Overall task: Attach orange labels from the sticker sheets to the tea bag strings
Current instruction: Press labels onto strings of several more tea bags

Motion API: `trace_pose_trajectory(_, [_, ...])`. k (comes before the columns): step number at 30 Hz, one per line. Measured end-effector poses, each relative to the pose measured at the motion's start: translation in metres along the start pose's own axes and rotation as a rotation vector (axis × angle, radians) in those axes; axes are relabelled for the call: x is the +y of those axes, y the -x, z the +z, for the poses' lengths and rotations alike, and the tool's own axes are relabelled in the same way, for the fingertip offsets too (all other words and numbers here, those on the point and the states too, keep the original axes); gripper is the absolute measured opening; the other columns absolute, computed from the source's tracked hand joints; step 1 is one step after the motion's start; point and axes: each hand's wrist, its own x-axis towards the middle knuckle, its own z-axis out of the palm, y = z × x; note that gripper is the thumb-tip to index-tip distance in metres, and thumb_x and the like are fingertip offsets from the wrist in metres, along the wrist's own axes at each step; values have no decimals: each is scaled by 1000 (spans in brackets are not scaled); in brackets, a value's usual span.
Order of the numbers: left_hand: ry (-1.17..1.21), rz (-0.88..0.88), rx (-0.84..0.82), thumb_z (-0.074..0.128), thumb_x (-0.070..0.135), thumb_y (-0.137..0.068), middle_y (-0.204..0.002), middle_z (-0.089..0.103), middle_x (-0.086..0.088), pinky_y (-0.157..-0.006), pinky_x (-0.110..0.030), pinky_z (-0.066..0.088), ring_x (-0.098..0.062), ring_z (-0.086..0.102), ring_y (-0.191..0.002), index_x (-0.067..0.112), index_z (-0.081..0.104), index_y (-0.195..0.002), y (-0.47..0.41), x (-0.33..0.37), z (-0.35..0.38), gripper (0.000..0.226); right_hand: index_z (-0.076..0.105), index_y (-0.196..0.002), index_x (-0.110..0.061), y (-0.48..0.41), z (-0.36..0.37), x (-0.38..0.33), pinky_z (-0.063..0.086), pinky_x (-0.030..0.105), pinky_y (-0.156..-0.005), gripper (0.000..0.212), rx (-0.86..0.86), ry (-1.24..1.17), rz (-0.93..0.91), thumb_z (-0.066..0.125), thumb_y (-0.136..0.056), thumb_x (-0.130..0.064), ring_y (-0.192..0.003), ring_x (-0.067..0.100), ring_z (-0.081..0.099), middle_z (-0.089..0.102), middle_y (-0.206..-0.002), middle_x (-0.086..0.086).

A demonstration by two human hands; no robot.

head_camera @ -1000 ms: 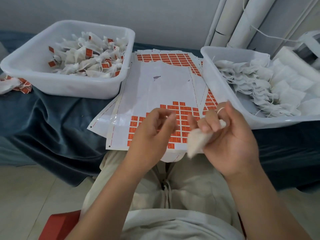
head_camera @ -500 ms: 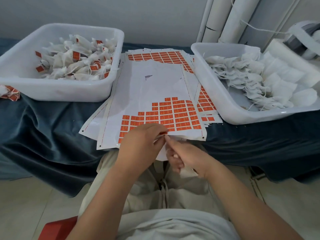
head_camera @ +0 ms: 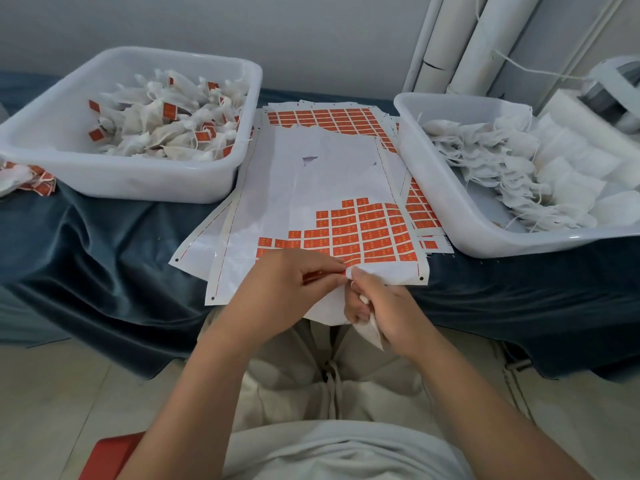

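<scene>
**Labelling partway done, one tea bag in hand**

At six o'clock, over the person's lap, the left hand (head_camera: 294, 289) pinches an orange label (head_camera: 323, 274) between thumb and fingertips. The right hand (head_camera: 384, 310) has its fingers curled round a white tea bag (head_camera: 370, 332), which hangs below the palm. The two sets of fingertips meet at the near edge of the sticker sheet (head_camera: 311, 188). The string itself is too fine to make out, so it cannot be told whether the label is already folded onto it. This looks like the joining step for this one bag.

At ten o'clock, a white tub (head_camera: 131, 183) holds a heap of labelled bags (head_camera: 166, 126), with orange tags showing among them. That is the finished work. A smaller cluster of tagged bags (head_camera: 24, 176) lies on the blue cloth (head_camera: 104, 244) at nine o'clock.

At two o'clock, a second tub (head_camera: 485, 244) is full of plain bags (head_camera: 502, 161) with loose strings and no orange on them. That is the work to come, and the pile looks at least as large as the finished one.

At twelve o'clock, the top sheet is bare over most of its area. A block of labels is left at its near right corner. Another sheet (head_camera: 322, 117) beneath shows full rows at its far edge, so the supply of labels seems ample. By this reckoning, the job is perhaps near its middle.
</scene>
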Motion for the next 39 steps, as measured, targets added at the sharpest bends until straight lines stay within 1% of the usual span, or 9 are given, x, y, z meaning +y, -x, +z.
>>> trace_pose_trajectory(3, [76,-2,-10,71,31,-99,-105,69,44,-89,-7,50,14,66,-103,39,80,-113,1,0,3,19,52,-70,-27,0,0,0,51,36,-90,42,4,-18,-8,48,-103,-53,-65,14,57,50,-66,5])
trace_pose_trajectory(9, [-238,140,77,52,34,-106,-97,78,8,-71,-21,49,-12,71,-84,21,79,-110,1,8,12,30,45,-71,-11,0,1,-4,50,38,-91,51,67,-37,-8,50,-101,-51,-64,17,53,46,-66,10])
trace_pose_trajectory(12, [-283,186,187,61,24,-104,-89,77,4,-68,-19,44,-14,69,-75,16,79,-105,2,11,15,20,51,-65,-24,0,4,-7,51,32,-84,45,87,-90,19,54,-97,-56,-62,15,52,46,-64,6])
trace_pose_trajectory(20, [215,-249,262,71,32,-98,-87,76,23,-69,-20,56,-1,73,-84,32,79,-86,0,10,15,15,52,-109,-8,1,-5,-3,52,26,-82,42,-12,-60,-45,51,-104,-49,-62,10,52,46,-66,3])
trace_pose_trajectory(25, [112,-109,89,79,50,-85,-94,76,27,-77,-17,58,2,71,-93,37,82,-98,1,9,6,18,56,-76,-23,3,-4,-5,54,21,-85,43,-4,48,-57,48,-100,-58,-65,12,58,49,-65,2])
trace_pose_trajectory(27, [161,-131,66,79,47,-87,-95,77,25,-81,-25,59,-1,72,-95,35,83,-98,0,8,5,16,59,-81,-31,4,-4,-6,55,24,-88,34,-16,36,-62,48,-102,-56,-68,11,59,51,-67,0])
trace_pose_trajectory(31, [258,-186,76,74,33,-95,-90,76,22,-74,-17,54,-4,70,-90,32,82,-90,0,2,3,10,54,-96,-9,5,-4,-6,53,28,-90,49,-54,33,-94,47,-101,-57,-69,10,58,53,-66,-3])
trace_pose_trajectory(36, [341,-344,423,61,36,-104,-91,73,23,-60,-13,55,0,72,-82,36,70,-93,-3,7,8,15,55,-101,5,3,-6,-7,48,40,-100,60,-42,68,-14,45,-105,-54,-69,11,60,53,-67,1])
trace_pose_trajectory(39, [548,-449,690,59,44,-104,-92,77,14,-65,-23,62,-8,77,-78,37,72,-100,-3,6,0,16,58,-70,-20,8,-10,-17,48,36,-93,53,-170,291,114,42,-106,-55,-68,10,62,58,-68,0])
